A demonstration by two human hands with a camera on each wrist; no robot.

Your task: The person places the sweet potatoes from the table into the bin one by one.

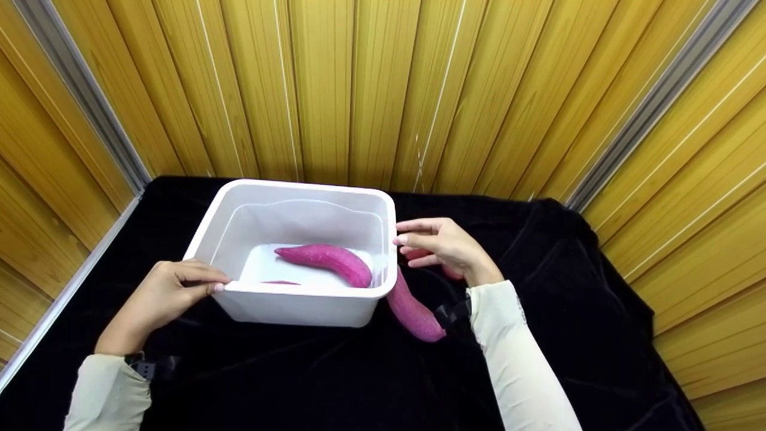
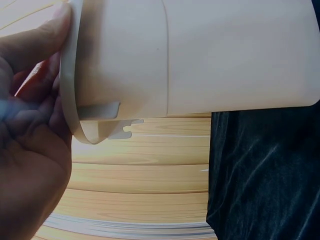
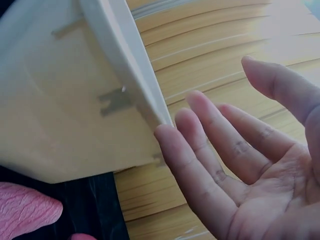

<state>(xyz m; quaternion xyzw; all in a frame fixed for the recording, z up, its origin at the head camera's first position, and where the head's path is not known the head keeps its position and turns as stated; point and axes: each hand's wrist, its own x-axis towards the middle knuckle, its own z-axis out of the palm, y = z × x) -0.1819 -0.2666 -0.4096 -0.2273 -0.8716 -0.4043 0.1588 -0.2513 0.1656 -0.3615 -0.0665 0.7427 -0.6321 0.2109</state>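
A white plastic bin [image 1: 299,305] stands on black velvety cloth [image 1: 299,383], a purple sweet potato [image 1: 329,259] lying curved across its floor and a sliver of something similarly purple [image 1: 281,282] peeking over the near rim. The person's left hand [image 1: 164,293] pinches the rim by the near left corner, thumb against fingers. Over on the right side, the right hand [image 1: 452,248] is spread loosely, its fingertips at the rim; whether they touch, I can't tell. Below that hand, another sweet potato [image 1: 416,314] lies just beside the bin, and a reddish thing [image 1: 452,273] is mostly hidden behind the wrist. Yellow wood-grain panels [image 1: 383,90] rise behind.
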